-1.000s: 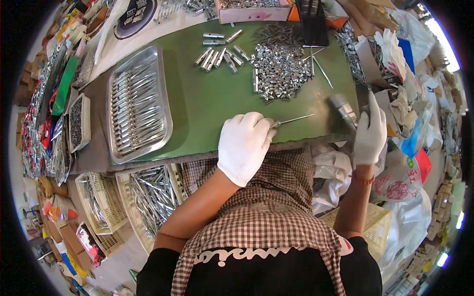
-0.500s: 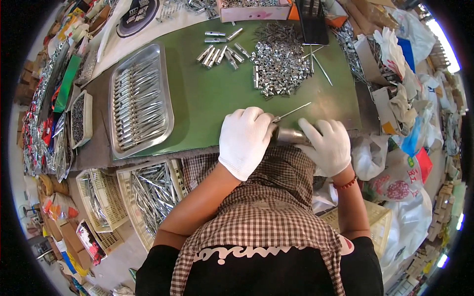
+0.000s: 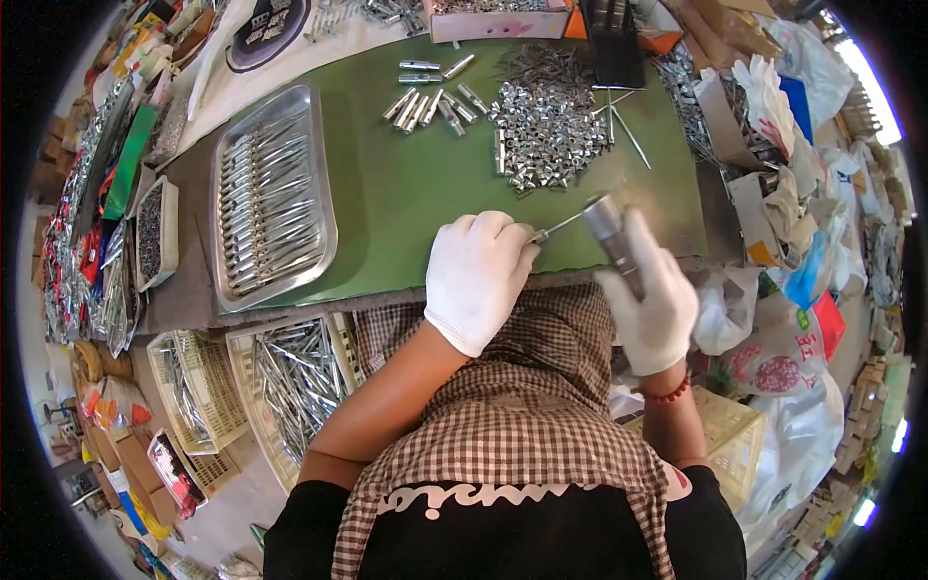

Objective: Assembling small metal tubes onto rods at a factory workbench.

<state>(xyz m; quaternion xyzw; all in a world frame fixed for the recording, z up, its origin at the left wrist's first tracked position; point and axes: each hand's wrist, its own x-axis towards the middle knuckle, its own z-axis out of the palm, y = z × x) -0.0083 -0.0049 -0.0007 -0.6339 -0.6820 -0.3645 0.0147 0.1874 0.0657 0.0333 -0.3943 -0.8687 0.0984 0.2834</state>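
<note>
My left hand (image 3: 480, 280), in a white knit glove, rests at the near edge of the green mat (image 3: 406, 222). Its fingers are closed on a slim metal rod (image 3: 561, 227), whose thin end points to the upper right. To the right, my gloved right hand (image 3: 654, 304) grips a dark, shiny metal cylinder (image 3: 611, 232); motion blurs this hand somewhat. The cylinder is tilted, its upper end near the rod's tip. Beyond my hands lies a heap of small silvery metal sleeves (image 3: 549, 135).
On the left, a steel tray (image 3: 327, 193) holds a row of metal rods. Several loose metal tubes (image 3: 416, 106) lie farther back. A black box (image 3: 616, 48) stands behind the heap. Crates of metal parts (image 3: 300, 387) sit below the table edge. Cartons and bags crowd the right.
My right hand has swung the cylinder from lying almost level beside my left hand to a raised tilt, farther right. My left hand has barely moved and keeps the rod.
</note>
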